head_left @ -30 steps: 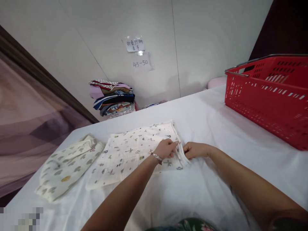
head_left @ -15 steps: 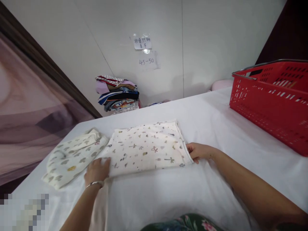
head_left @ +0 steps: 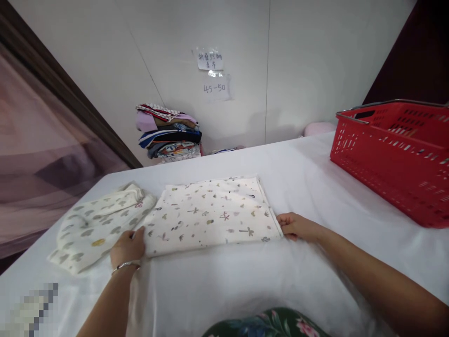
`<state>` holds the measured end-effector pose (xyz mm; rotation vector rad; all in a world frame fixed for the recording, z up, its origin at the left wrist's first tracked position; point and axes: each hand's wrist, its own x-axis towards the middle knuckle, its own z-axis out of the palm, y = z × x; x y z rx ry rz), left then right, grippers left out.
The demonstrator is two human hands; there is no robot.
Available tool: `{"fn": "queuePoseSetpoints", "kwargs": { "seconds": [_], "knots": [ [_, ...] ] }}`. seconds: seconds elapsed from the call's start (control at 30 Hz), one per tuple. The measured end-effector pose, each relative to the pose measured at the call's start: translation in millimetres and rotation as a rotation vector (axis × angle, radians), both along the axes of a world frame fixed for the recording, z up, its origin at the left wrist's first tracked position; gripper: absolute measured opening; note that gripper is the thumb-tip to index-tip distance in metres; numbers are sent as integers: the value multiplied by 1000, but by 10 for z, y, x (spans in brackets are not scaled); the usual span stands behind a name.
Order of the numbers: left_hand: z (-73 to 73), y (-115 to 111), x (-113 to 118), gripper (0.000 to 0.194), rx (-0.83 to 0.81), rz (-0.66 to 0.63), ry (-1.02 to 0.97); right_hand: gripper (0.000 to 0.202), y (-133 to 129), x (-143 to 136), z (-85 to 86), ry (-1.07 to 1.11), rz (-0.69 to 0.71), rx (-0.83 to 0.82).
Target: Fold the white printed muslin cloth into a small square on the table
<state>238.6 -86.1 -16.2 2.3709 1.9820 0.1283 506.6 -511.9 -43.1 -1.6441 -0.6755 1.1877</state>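
A white cloth printed with small palm trees and other motifs lies folded into a rough rectangle on the white-covered table. At its near left corner, my left hand has its fingers closed on the fabric; a silver bangle circles that wrist. My right hand pinches the near right corner, thumb and fingers together. Just left of the printed cloth, touching or nearly touching it, rests a loosely folded cream cloth with grey shapes and one yellow spot.
A red plastic basket with a metal handle stands on the table at the right. Beyond the far edge, a stack of folded fabrics sits against the wall. Sheer curtain hangs at the left. Paper signs are on the wall.
My left hand has moved outward to the left, to the cloth's near left corner, and my right hand slightly right. The near edge now looks straighter and flatter.
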Motion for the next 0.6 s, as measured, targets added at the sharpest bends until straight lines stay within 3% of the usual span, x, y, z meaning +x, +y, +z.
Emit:
{"fn": "queuePoseSetpoints", "kwargs": {
  "seconds": [0.27,0.37,0.6],
  "knots": [
    [-4,-31,-100,31,-120,4,-97,41,-111,-130,40,112,-56,111],
    [-12,-49,-130,31,-115,30,-108,41,-121,-175,31,119,-87,165],
    [-113,-8,-161,35,-28,7,-89,34,-90,-265,4,86,-247,117]
  ]
}}
